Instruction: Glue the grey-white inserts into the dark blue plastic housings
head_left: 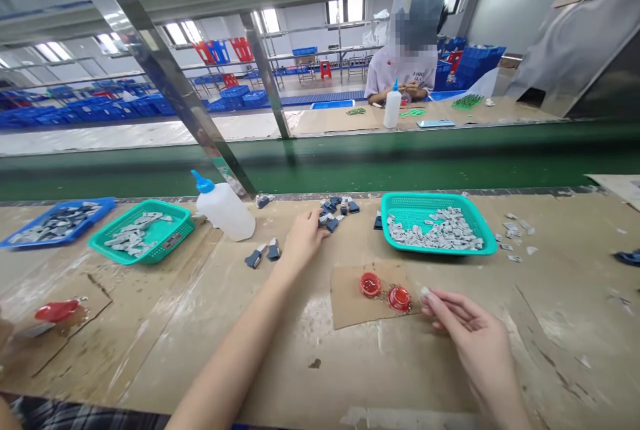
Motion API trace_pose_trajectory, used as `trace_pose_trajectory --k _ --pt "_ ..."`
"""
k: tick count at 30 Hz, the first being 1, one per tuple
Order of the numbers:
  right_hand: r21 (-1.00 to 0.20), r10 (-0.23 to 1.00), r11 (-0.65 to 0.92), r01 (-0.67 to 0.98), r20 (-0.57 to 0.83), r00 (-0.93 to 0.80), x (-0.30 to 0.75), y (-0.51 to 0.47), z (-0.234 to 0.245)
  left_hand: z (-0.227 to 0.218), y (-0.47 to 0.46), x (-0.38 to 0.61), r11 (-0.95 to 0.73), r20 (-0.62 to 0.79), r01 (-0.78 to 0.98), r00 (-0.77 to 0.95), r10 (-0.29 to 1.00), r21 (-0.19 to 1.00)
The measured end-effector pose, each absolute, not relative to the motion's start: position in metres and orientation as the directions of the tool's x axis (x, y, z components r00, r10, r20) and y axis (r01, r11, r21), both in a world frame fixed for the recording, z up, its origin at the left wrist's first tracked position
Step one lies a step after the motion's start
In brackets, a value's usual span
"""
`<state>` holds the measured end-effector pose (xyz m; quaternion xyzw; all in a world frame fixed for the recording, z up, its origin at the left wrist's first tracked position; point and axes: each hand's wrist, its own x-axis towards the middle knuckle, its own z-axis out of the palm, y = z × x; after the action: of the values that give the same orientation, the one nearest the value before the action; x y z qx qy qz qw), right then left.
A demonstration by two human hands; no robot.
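My left hand point(306, 237) stretches forward to a small pile of dark blue-grey and white plastic pieces point(336, 207), its fingers apart at the near edge and partly hidden. Two similar two-tone pieces point(264, 253) lie to the left of my forearm. My right hand point(467, 327) pinches a small white plastic piece point(425, 292) between thumb and fingertips. Just left of that piece, two red caps holding liquid, a left one point(371, 285) and a right one point(399, 298), sit on a cardboard square point(347, 300).
A green basket point(487, 243) of light grey pieces stands beyond my right hand. At left are a white bottle point(227, 211) with blue nozzle, another green basket point(183, 223) and a blue tray point(107, 205). A co-worker point(400, 70) sits across the green belt point(330, 167).
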<state>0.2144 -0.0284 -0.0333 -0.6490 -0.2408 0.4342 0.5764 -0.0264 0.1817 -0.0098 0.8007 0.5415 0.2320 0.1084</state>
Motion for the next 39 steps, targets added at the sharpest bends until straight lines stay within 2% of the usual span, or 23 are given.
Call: trace_pose_trajectory --k 3,7,9,11,13,16,20,23,26,30,33,39 --pt "-0.948 0.849 -0.216 -0.233 -0.3 0.434 0.208 -0.025 -0.038 -0.011 0.184 -0.023 -0.34 0.2 0.797 0.276 0.94 0.499" --pt "-0.948 0.864 -0.233 -0.215 -0.304 0.402 0.203 -0.021 -0.038 0.003 0.146 -0.03 -0.287 0.192 0.721 0.212 0.958 0.631" --pt "-0.953 0.865 -0.239 -0.187 -0.296 0.404 0.201 -0.02 -0.037 0.012 0.118 -0.033 -0.233 0.164 0.589 0.169 0.972 0.774" --pt "-0.96 0.87 -0.231 -0.156 -0.275 0.408 0.201 -0.018 -0.036 0.017 0.09 -0.034 -0.143 0.117 0.368 0.094 0.989 0.919" --pt "-0.968 0.878 -0.217 -0.127 -0.25 0.407 0.2 -0.017 -0.037 0.018 0.065 -0.034 -0.08 0.08 0.202 0.009 0.997 0.976" --pt "-0.973 0.889 -0.208 -0.103 -0.232 0.396 0.199 -0.016 -0.041 0.009 0.038 -0.033 -0.038 0.045 0.074 -0.104 0.994 0.997" --pt "-0.977 0.892 -0.193 -0.092 -0.214 0.399 0.197 -0.015 -0.045 -0.009 0.018 -0.026 0.058 -0.085 -0.143 -0.19 0.978 0.988" --pt "-0.981 0.888 -0.176 -0.083 -0.194 0.416 0.196 -0.014 -0.044 -0.02 0.01 -0.017 0.09 -0.13 -0.183 -0.223 0.966 0.979" --pt "-0.981 0.887 -0.172 -0.095 -0.196 0.417 0.197 -0.015 -0.04 -0.022 0.006 -0.005 0.137 -0.178 -0.233 -0.163 0.97 0.963" --pt "-0.959 0.888 -0.197 -0.202 -0.262 0.379 0.201 -0.021 -0.032 -0.017 0.003 0.01 0.223 -0.246 -0.337 -0.028 0.969 0.915" --pt "-0.946 0.897 -0.192 -0.26 -0.277 0.344 0.2 -0.028 -0.023 -0.015 -0.001 0.022 0.217 -0.233 -0.361 -0.002 0.972 0.907" --pt "-0.964 0.947 -0.16 -0.212 -0.21 0.242 0.182 -0.033 -0.002 -0.016 -0.006 0.034 0.209 -0.2 -0.352 0.062 0.978 0.912"
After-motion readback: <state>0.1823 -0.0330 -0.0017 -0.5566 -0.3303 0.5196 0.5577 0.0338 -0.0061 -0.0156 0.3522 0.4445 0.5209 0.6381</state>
